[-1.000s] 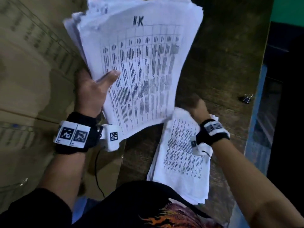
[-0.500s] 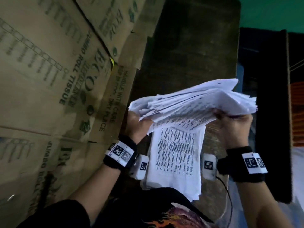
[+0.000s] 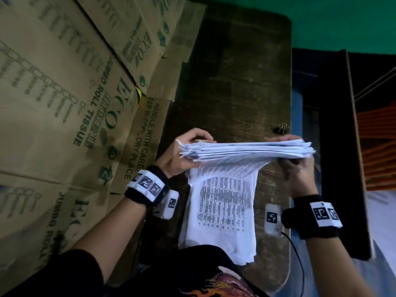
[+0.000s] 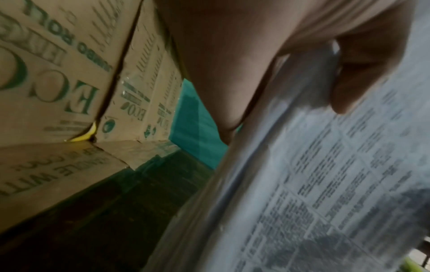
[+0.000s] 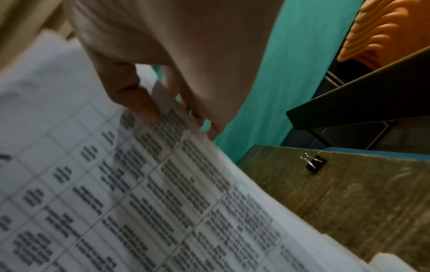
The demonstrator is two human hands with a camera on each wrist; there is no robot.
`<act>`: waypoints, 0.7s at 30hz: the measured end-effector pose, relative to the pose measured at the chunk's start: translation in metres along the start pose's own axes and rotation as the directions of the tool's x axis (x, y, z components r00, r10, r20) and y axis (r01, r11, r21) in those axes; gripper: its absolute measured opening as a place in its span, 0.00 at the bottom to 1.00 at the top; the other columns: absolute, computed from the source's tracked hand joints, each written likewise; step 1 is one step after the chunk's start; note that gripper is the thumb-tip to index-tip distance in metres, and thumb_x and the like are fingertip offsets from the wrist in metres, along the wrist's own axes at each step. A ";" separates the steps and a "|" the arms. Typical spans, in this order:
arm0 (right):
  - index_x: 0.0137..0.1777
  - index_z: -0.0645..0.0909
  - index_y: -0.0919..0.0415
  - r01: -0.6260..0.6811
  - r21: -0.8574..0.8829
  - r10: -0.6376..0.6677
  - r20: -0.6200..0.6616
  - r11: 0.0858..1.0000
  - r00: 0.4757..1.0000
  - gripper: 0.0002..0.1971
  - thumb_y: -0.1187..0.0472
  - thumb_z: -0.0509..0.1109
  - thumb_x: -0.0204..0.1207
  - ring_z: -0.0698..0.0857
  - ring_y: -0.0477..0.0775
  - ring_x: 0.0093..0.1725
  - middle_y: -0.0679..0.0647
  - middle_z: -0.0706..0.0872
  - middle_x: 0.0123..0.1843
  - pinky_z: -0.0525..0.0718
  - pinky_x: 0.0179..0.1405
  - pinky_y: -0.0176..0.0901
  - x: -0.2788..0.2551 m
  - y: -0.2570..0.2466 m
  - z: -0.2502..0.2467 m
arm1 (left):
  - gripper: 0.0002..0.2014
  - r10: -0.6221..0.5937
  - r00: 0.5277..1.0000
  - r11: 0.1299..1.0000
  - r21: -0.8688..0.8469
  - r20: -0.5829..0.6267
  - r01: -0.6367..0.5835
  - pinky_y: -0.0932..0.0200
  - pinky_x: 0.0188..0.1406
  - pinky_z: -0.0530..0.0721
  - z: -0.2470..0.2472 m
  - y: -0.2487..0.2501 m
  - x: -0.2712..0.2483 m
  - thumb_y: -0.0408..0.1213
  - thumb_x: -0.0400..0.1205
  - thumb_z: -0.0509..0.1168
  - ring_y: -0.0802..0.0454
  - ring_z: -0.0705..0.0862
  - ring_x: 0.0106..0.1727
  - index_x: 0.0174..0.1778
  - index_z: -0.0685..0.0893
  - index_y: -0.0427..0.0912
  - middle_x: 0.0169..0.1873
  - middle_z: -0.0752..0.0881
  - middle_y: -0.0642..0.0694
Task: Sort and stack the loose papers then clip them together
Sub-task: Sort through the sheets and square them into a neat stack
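Note:
A thick stack of printed papers (image 3: 246, 150) is held level above the table, edge-on to the head camera. My left hand (image 3: 184, 153) grips its left end, thumb under and fingers over the top. My right hand (image 3: 293, 166) grips its right end. In the left wrist view the thumb (image 4: 363, 77) presses on the printed sheet (image 4: 325, 184). In the right wrist view the fingers (image 5: 137, 99) curl over the stack's edge (image 5: 163, 184). A second pile of printed sheets (image 3: 220, 213) lies flat on the table below. A black binder clip (image 3: 281, 127) (image 5: 314, 162) rests near the table's right edge.
The dark worn wooden table (image 3: 235, 82) is narrow. Brown cardboard boxes (image 3: 75, 93) printed with green lettering stand along its left side. A green wall (image 3: 321, 18) is behind, and a dark frame (image 3: 340, 146) and orange stacked items (image 3: 377, 146) are at the right.
The stack, first held upright in the left hand alone, is now level between both hands. The right hand left the pile on the table and took the stack's right end.

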State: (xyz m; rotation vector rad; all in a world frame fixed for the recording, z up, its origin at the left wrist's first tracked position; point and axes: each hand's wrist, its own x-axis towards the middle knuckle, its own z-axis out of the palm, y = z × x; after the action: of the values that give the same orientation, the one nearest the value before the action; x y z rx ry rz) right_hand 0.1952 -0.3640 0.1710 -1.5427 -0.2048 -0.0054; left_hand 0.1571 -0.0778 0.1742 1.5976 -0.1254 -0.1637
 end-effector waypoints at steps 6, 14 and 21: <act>0.49 0.89 0.54 -0.050 -0.083 0.040 -0.122 0.995 0.992 0.11 0.70 0.75 0.71 0.87 0.35 0.46 0.36 0.91 0.44 0.83 0.48 0.29 -0.001 0.002 0.008 | 0.19 0.049 0.961 0.998 0.054 -0.272 -0.035 0.53 0.53 0.86 0.011 -0.002 0.008 0.42 0.68 0.79 0.56 0.86 0.51 0.53 0.82 0.51 0.49 0.87 0.56; 0.52 0.88 0.68 0.050 -0.165 -0.100 -0.314 0.985 0.944 0.12 0.78 0.73 0.71 0.85 0.32 0.41 0.31 0.89 0.40 0.83 0.44 0.32 -0.001 0.003 0.020 | 0.04 0.025 0.795 1.000 0.001 -0.607 -0.031 0.69 0.40 0.83 0.034 0.010 0.012 0.28 0.76 0.72 0.67 0.87 0.36 0.43 0.86 0.40 0.39 0.88 0.50; 0.50 0.87 0.64 -0.013 -0.215 -0.037 -0.227 0.976 0.973 0.06 0.69 0.75 0.74 0.85 0.30 0.38 0.32 0.89 0.36 0.82 0.39 0.30 -0.013 -0.009 0.016 | 0.13 0.039 0.924 0.994 0.112 -0.380 0.004 0.60 0.67 0.78 0.027 -0.004 0.001 0.28 0.83 0.61 0.52 0.81 0.65 0.63 0.81 0.39 0.60 0.83 0.46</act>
State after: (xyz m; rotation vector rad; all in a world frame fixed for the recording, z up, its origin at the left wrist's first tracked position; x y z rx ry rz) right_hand 0.1788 -0.3501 0.1779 -1.7421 -0.0298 -0.2216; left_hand 0.1533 -0.1042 0.1690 1.7095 0.1567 0.1741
